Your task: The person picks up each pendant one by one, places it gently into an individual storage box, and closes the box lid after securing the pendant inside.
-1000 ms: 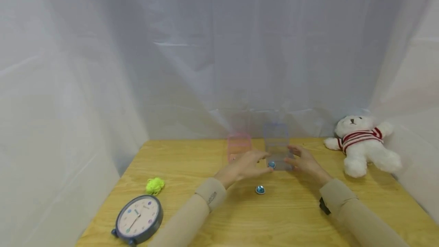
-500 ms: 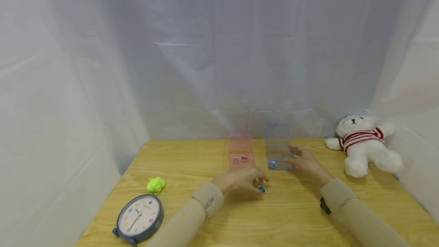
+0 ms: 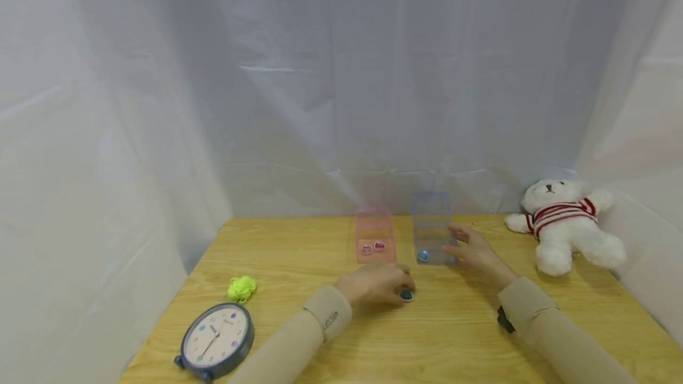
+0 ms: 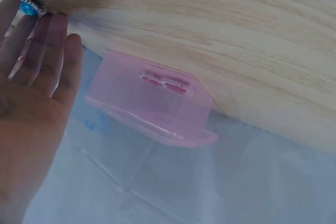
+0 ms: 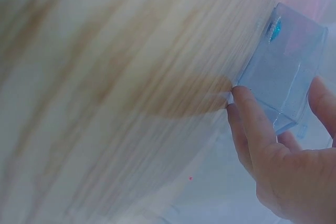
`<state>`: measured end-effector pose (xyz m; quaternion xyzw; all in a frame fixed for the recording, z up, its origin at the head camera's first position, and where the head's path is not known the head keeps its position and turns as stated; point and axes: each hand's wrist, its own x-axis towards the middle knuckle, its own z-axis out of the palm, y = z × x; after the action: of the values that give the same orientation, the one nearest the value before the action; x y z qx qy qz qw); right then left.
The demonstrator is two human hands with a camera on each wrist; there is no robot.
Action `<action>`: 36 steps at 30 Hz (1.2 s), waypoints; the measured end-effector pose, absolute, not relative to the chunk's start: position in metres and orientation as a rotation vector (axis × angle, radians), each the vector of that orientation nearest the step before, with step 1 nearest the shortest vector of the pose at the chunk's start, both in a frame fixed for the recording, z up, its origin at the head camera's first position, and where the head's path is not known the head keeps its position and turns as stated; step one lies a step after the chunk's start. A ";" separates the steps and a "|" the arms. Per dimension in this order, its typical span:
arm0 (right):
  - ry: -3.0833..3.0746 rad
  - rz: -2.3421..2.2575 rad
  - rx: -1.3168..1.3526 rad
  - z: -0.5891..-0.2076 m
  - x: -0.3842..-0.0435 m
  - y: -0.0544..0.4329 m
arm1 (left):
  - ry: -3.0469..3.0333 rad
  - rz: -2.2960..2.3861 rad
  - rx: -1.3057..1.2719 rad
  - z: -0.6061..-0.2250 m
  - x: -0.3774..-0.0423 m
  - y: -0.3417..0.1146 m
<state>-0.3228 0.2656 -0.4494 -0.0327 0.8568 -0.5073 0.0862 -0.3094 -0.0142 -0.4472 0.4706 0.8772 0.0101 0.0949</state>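
Left hand (image 3: 373, 283) at the loose gem (image 3: 407, 296), which lies on the table (image 3: 453, 342) in front of the blue box (image 3: 433, 231). The gap between thumb and fingertips is narrow; whether they pinch the gem cannot be told. The low reach suits so small and flat a piece.

Right hand (image 3: 480, 256) at the blue box's right end, thumb and fingers spread wide about it, probably to steady light plastic; firm contact cannot be confirmed. The box's lid stands raised, leaving its inside reachable; an inner gem (image 3: 423, 255), also blue, sits in its near left corner.

Left of the blue box: the pink box (image 3: 374, 231) with two pink gems (image 3: 379, 246), apparently sorted by colour.
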 end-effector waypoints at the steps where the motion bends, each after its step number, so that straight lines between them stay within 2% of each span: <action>1: 2.554 -1.514 -0.098 -0.449 -0.323 0.265 | 2.604 0.018 1.392 -0.447 -0.309 -0.014; 15: 2.544 -1.528 -0.111 -0.451 -0.321 0.264 | 2.641 0.035 1.412 -0.448 -0.308 -0.012; 23: 2.551 -1.521 -0.115 -0.451 -0.323 0.264 | 2.614 0.263 1.321 -0.437 -0.309 -0.010; 32: 2.533 -1.544 -0.113 -0.453 -0.326 0.266 | 2.605 0.302 1.448 -0.425 -0.324 0.007; 36: 2.505 -1.559 -0.107 -0.454 -0.327 0.268 | 2.600 0.356 1.427 -0.421 -0.331 0.015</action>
<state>-0.3273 0.2683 -0.4544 -0.0360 0.8447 -0.5256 0.0944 -0.3308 0.0149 -0.4210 0.4763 0.8679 0.1187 0.0769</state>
